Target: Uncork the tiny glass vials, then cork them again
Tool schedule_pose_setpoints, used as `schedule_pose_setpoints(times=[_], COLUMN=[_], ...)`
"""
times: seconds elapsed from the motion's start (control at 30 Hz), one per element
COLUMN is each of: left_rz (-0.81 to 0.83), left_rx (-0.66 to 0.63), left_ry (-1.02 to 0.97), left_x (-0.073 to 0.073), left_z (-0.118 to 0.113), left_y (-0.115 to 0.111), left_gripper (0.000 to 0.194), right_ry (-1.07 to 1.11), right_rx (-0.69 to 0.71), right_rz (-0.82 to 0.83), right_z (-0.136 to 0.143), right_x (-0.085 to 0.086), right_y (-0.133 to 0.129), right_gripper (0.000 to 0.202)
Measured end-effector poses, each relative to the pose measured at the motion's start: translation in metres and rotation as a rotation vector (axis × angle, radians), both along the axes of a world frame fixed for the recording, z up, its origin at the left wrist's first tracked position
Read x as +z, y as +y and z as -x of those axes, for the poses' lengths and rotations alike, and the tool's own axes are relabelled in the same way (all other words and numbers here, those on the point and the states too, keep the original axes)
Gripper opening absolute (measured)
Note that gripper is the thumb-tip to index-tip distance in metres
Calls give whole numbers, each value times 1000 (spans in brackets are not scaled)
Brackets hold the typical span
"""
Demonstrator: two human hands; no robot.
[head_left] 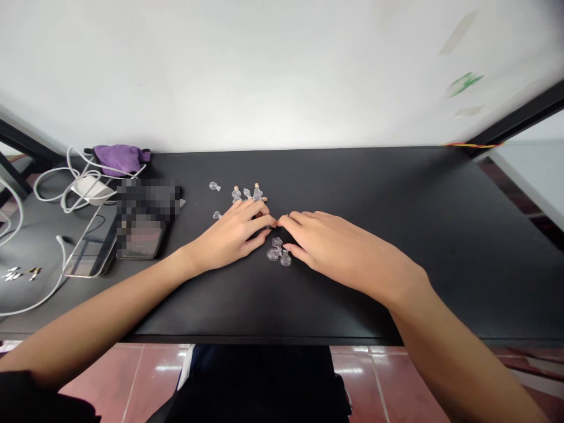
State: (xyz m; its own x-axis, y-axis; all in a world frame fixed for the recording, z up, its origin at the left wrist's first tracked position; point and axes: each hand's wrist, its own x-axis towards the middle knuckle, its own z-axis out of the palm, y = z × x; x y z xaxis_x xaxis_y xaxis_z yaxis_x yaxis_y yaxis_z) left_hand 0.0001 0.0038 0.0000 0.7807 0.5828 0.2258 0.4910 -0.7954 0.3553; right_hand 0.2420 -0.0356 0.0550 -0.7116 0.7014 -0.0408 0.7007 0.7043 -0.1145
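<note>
Over the middle of the black table [343, 188], my left hand [235, 232] and my right hand [328, 241] meet at their fingertips. The fingers of both are curled inward, and what they pinch, if anything, is too small to make out. Just below the fingertips lie several clear little bottles [273, 254] in a small cluster, close to my right thumb. Beyond my left hand is a group of small clear bottles, some with cork stoppers [257, 191], partly hidden by my fingers. Two more clear bottles [214, 186] lie apart to the left.
At the left are a purple pouch [118, 158], a white charger [92, 189] with looped white cables, a phone [92, 247] and a partly blurred dark device [143, 235]. Small metallic pieces [12, 273] lie at the far left. A white wall [282, 76] stands behind the table.
</note>
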Motion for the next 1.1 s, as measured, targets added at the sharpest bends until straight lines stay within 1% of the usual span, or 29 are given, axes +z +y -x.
schedule_pose_setpoints(times=[0.13, 0.43, 0.57, 0.7, 0.9, 1.0, 1.1], left_rz=[-4, -2, 2, 3, 1, 0, -9], left_rx=[5, 0, 1, 1, 2, -1, -1], left_ry=[-9, -6, -2, -13, -20, -33, -39], left_x=[0, 0, 0, 1, 2, 3, 2], left_z=[0, 0, 0, 0, 1, 1, 1], left_y=[0, -1, -1, -2, -2, -3, -3], left_gripper=[22, 21, 20, 20, 20, 19, 18], right_ry=[-4, 8, 27, 64, 157, 228, 288], right_rx=[1, 23, 20, 6, -37, -77, -120], right_rz=[6, -20, -1, 55, 150, 245, 393], right_z=[1, 4, 5, 7, 9, 9, 8], right_x=[1, -1, -2, -2, -2, -3, -7], right_y=[0, 5, 10, 17, 23, 27, 34], right_gripper=[17, 10, 8, 7, 18, 18, 13])
